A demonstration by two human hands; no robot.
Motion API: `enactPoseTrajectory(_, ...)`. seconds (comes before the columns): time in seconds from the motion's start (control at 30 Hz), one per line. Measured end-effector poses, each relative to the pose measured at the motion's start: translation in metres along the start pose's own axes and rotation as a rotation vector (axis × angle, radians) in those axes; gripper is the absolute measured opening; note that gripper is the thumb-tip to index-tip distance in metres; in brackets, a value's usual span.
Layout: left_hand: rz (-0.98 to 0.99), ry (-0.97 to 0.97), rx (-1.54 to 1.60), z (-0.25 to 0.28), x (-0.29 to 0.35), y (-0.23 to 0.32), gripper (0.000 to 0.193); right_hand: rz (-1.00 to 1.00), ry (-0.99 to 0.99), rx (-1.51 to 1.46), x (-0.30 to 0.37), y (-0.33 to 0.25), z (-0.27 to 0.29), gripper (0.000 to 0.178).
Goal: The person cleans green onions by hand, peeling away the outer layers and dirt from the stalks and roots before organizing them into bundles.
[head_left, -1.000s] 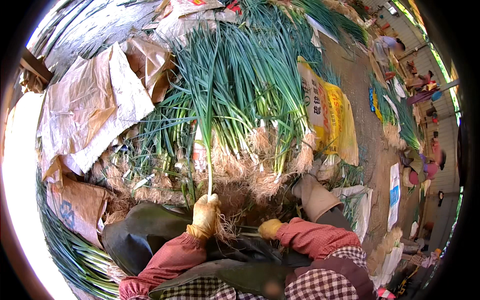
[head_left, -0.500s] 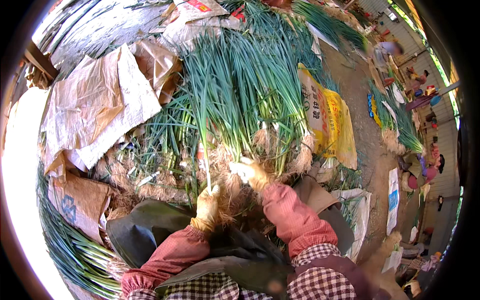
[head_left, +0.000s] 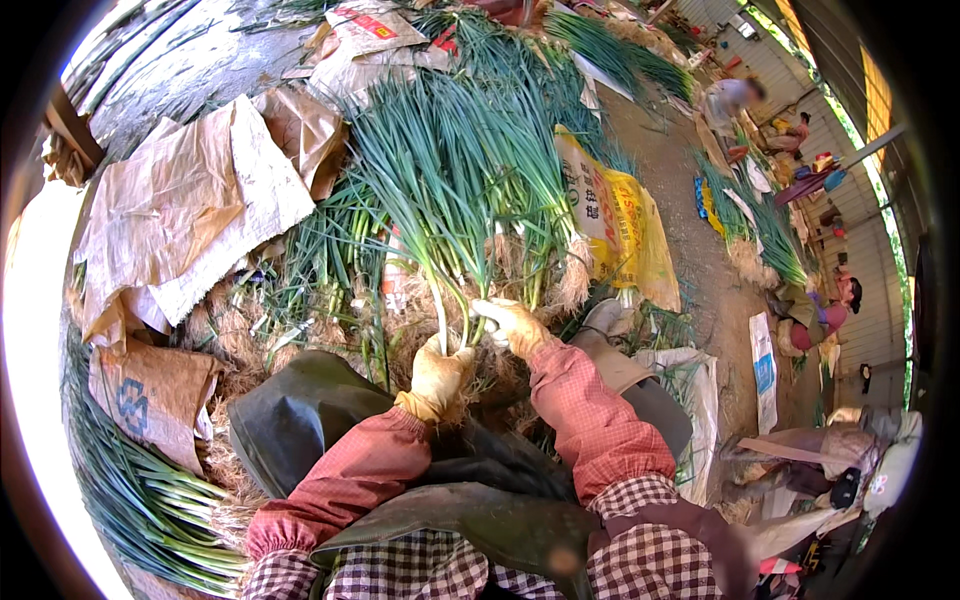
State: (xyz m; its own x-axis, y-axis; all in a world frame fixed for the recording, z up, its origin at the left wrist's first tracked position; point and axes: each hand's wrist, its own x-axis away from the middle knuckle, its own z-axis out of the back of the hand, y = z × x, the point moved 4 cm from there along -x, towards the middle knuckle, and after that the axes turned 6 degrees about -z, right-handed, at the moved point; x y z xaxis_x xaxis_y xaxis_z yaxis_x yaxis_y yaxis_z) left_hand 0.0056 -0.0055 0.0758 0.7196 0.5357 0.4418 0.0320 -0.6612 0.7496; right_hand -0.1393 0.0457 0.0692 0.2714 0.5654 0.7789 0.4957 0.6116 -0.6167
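Left hand (head_left: 437, 378) has shifted nearer right hand (head_left: 514, 328); left clamped on green onions (head_left: 438, 305) at the near root edge of the pile (head_left: 450, 180), right at their stalks, grip unclear. Bare floor (head_left: 685, 195) runs right of yellow-white sack (head_left: 628, 225).

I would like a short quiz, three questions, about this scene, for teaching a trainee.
1. What does the left hand hold, and by which part?
2. True or false: in the picture, the yellow-and-white sack lies to the right of the big heap of plants.
3. The right sleeve below the glove is: A blue, B reddish, C yellow.

Key:
1. Green onions, by the pale stalks.
2. True.
3. B.
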Motion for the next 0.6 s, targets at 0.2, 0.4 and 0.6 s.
enactPoseTrajectory(0.2,0.11,-0.296,0.427,-0.001,0.0,0.006,0.018,-0.002,-0.398,-0.678,0.029,0.012,-0.036,0.08)
enactPoseTrajectory(0.4,0.187,-0.421,0.229,-0.006,0.007,-0.004,0.024,0.207,-0.617,-0.414,0.04,-0.002,-0.016,0.042)
enactPoseTrajectory(0.6,0.069,-0.211,0.057,0.02,-0.008,-0.005,0.033,0.594,0.161,-0.544,0.087,-0.05,0.088,0.014)
